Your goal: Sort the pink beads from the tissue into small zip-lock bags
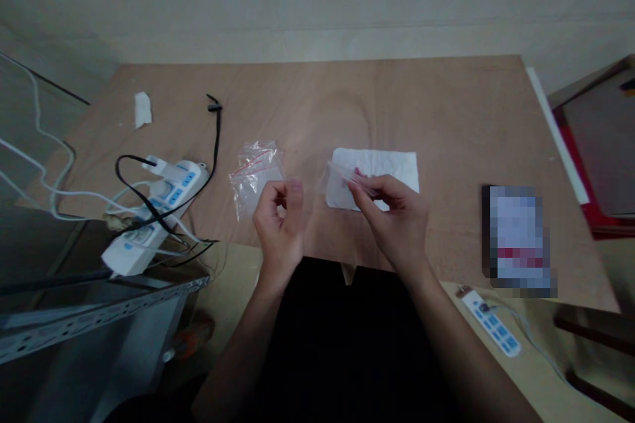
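Note:
My right hand [399, 215] pinches a clear plastic bag [338, 173] between thumb and fingers, above a white paper sheet [397, 162]. Small pinkish-red bits [358, 173] show by the fingertips; whether they are in the bag or behind it I cannot tell. My left hand [281, 228] is closed, its thumb against the curled fingers, and anything inside the grip is hidden. Just left of it, several clear zip bags [255, 168] with red seal lines lie in a loose pile on the wooden table [297, 102].
A white power strip [173, 195] with plugs and tangled cables lies at the table's left edge. Near the back left are a black cable tip [215, 108] and a white scrap [143, 110]. A blurred-out dark-edged object [518, 238] lies at right. Another power strip [491, 324] sits below.

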### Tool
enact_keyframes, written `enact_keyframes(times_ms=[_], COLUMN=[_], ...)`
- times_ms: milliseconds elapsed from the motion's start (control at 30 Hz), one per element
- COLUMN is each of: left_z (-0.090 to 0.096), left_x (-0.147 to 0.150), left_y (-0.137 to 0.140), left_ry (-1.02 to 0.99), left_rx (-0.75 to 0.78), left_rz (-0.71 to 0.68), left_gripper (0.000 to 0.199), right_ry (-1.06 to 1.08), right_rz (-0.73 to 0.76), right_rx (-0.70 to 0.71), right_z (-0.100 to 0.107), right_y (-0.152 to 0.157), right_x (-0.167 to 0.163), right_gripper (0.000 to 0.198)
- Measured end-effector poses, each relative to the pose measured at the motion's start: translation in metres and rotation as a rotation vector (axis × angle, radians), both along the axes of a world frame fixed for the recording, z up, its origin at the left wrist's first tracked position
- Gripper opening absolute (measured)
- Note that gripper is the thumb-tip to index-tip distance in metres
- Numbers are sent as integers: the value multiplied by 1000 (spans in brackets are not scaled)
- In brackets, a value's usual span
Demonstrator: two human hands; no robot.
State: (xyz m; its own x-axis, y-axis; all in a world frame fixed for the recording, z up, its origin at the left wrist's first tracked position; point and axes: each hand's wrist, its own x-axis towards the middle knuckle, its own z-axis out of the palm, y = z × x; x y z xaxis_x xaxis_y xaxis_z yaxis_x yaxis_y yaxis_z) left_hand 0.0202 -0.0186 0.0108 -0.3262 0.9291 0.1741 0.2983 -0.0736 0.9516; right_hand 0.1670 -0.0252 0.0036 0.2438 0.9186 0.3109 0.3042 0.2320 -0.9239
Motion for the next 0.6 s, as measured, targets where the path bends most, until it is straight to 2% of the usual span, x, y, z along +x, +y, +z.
enact_keyframes(times_ms=[100, 167, 300, 433, 533, 600], left_z=[8, 9, 8, 9, 15, 19], left_x=[11, 17, 21, 19, 16, 15], left_y=[-1, -1, 0, -1, -2, -2], left_ry=[-56, -111, -134, -58, 96, 222], left_rx=[-56, -91, -102, -141, -176, -172], left_rz=[-190, -276, -294, -355, -357, -356], left_gripper=[23, 18, 13, 12, 11, 11], right_ry=[-185, -241, -143, -74, -130, -217], right_rz=[37, 112, 240, 192, 149, 151], right_rx=[136, 157, 63, -35, -64, -31], right_z=[6, 10, 12, 5, 2, 2], right_y=[-7, -10, -12, -9, -6, -5], right_x=[3, 5, 8, 13, 18, 22], right_gripper=[10, 15, 20, 14, 22, 23])
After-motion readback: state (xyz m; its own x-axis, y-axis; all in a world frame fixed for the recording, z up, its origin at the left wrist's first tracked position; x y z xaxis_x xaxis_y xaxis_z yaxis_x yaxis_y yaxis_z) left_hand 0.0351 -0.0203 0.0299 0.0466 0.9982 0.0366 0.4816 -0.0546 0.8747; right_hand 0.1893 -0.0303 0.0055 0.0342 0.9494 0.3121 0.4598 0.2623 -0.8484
